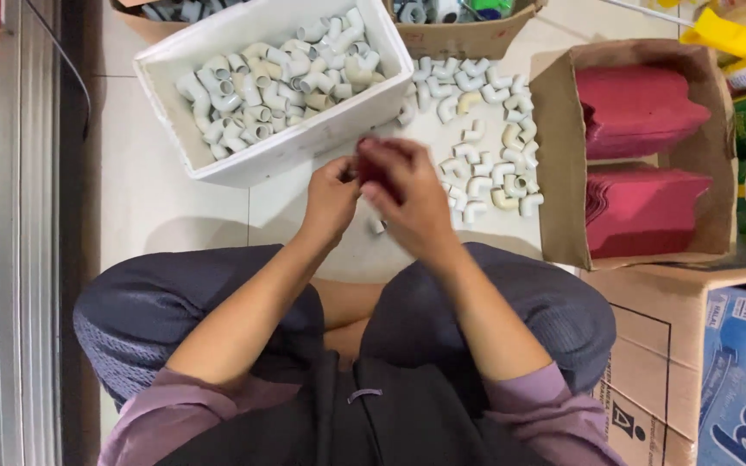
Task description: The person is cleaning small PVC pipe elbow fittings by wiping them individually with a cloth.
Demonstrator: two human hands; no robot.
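Basically both hands meet mid-frame: right hand (412, 203) grips a dark red bag (373, 168), left hand (331, 197) pinches its near edge. Loose white elbow fittings (489, 168) lie right of the hands, right hand nearer (bag's mouth and contents hidden, motion-blurred). One fitting (376, 226) sits just below.

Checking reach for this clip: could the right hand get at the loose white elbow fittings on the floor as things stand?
Probably yes. The right hand hovers just beside the loose elbow fittings with nothing between, though it and the left hand already hold a dark red item.
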